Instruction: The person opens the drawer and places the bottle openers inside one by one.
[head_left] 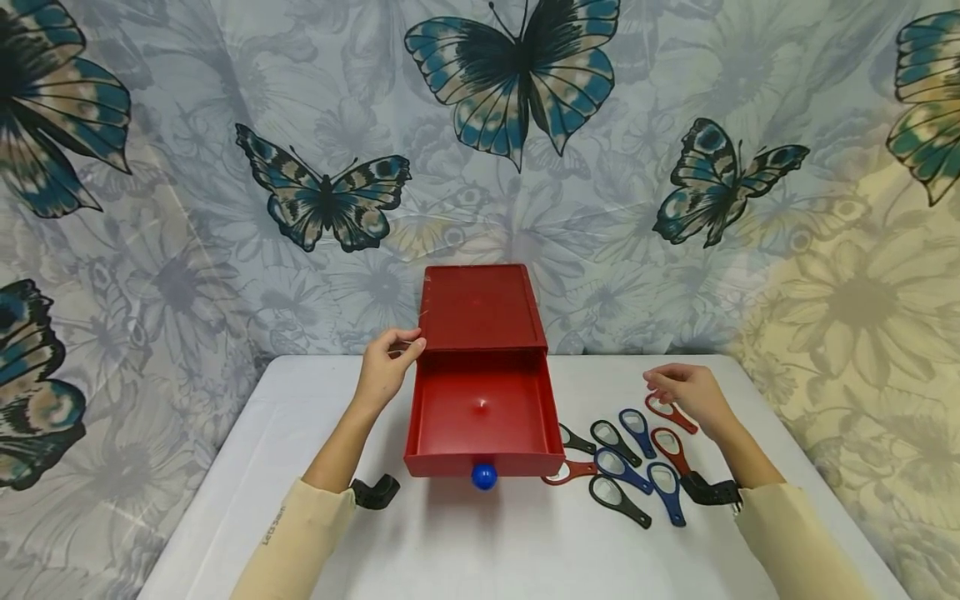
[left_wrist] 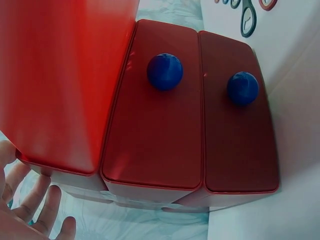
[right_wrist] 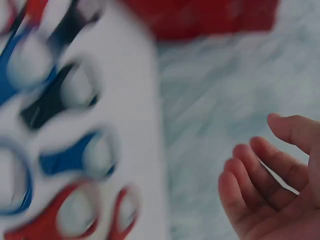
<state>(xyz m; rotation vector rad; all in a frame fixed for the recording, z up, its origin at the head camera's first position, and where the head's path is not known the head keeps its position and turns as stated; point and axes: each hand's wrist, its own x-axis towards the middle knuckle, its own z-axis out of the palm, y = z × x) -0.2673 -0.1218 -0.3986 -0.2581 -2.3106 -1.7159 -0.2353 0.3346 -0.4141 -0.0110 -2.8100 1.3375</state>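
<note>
A red drawer cabinet point(head_left: 482, 308) stands on the table with its top drawer point(head_left: 450, 425) pulled out, a blue round knob point(head_left: 484, 477) on the front. Only bare red floor shows inside the drawer. My left hand point(head_left: 384, 367) is at the cabinet's left side, fingers extended; its fingertips point(left_wrist: 42, 182) touch the cabinet's edge in the left wrist view. My right hand point(head_left: 692, 392) hovers, loosely curled and holding nothing, over a red magnifying glass point(head_left: 684, 421). Several more magnifying glasses, like this blue one point(head_left: 670, 500) and black one point(head_left: 630, 508), lie nearby.
Two closed lower drawers with blue knobs point(left_wrist: 165, 72) show in the left wrist view. The white table point(head_left: 315, 408) backs onto a butterfly-print cloth point(head_left: 480, 208). The open drawer overhangs the table and partly hides magnifying glasses on its right.
</note>
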